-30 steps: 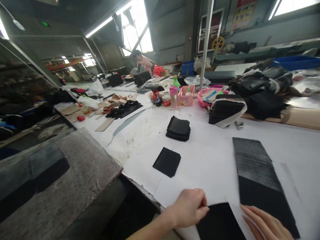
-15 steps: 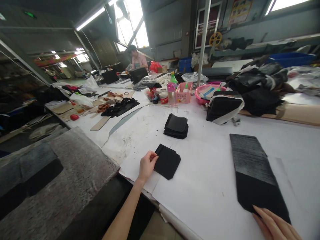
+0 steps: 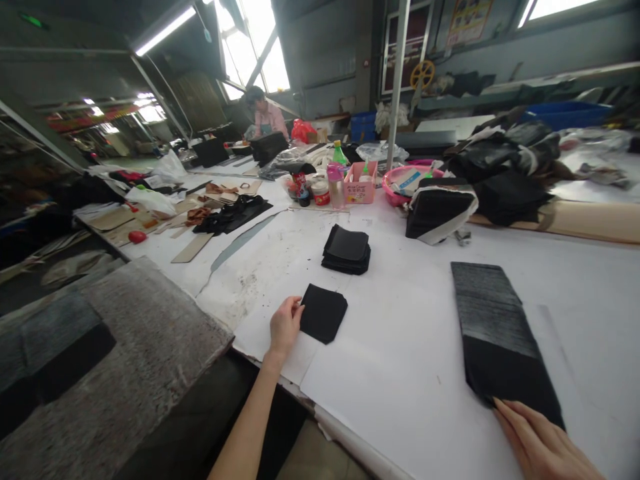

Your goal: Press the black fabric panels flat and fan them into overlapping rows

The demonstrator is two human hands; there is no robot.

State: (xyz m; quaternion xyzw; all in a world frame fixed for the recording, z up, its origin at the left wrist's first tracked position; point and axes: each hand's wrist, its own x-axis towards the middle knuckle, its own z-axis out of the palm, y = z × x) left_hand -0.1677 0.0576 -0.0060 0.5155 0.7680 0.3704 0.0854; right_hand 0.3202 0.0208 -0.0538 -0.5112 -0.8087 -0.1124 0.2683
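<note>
My left hand pinches the left edge of a squarish black piece with cut corners, lying on the white-covered table. A second layer's edge shows at its right corner. Just beyond it is a short stack of similar black pieces. At the right lies a long strip-like row of overlapping black pieces, its far part streaked grey and its near part plain black. My right hand is closed at the near left corner of this row, thumb and fingertips gripping the corner of a black piece.
A pink box, a bottle and a pink basin stand farther back. A wrapped black bundle sits beside them. At the left is a grey slab with black pieces on it. A co-worker sits in the background.
The view has shifted slightly. The two layers under my left hand look more closely lined up. My right fingers have closed on the corner of the black row.
</note>
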